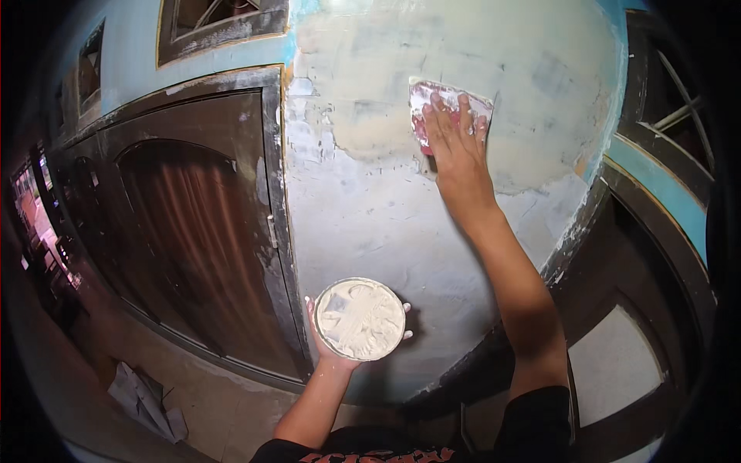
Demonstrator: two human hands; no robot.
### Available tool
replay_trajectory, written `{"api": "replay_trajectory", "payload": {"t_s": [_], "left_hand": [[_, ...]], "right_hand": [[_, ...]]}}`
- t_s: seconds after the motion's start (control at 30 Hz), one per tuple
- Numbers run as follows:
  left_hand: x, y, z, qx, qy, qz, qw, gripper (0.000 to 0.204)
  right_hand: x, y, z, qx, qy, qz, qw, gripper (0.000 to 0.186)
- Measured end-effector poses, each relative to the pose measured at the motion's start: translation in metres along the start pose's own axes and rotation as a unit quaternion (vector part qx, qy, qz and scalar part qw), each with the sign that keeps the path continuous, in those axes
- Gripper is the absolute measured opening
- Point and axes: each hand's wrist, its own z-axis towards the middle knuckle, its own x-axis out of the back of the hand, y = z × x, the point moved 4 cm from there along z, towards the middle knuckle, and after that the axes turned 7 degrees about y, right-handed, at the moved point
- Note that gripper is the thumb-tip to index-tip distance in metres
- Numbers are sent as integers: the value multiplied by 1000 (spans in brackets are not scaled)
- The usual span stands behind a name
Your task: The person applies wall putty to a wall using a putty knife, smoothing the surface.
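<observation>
A black shirt [363, 441] is worn, its sleeves [536, 420] cut short; across the near front, a reddish print [377, 457] is shown.

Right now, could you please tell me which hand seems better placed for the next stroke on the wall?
Probably the right hand: it holds the scraper at the wall, while the left hand, lower down, is taken up by the tub of paste.
</observation>
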Motion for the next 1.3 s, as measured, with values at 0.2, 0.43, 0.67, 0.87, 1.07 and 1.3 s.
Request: {"api": "replay_trajectory", "payload": {"t_s": [0.2, 0.43, 0.67, 0.87, 1.07, 1.3], "left_hand": [[-3, 10, -4, -14, 5, 4, 1000, 107], [-8, 13, -2, -27, 1, 16, 999, 108], [-9, 7, 5, -17, 2, 4, 1000, 109], [-8, 7, -1, -23, 14, 2, 1000, 110], [-6, 5, 0, -17, 7, 1, 1000, 108], [0, 1, 2, -19, 9, -8, 1000, 109]], "right_hand": [[-25, -29, -69, 22, -66, 33, 997, 63], [15, -30, -23, 29, -14, 53, 998, 61], [-22, -13, -28, 10, -28, 1, 1000, 63], [-17, -47, -84, 4, -81, 75, 994, 63], [11, -5, -17, -27, 16, 41, 999, 60], [-21, -27, -93, 16, -88, 25, 996, 60]]}}
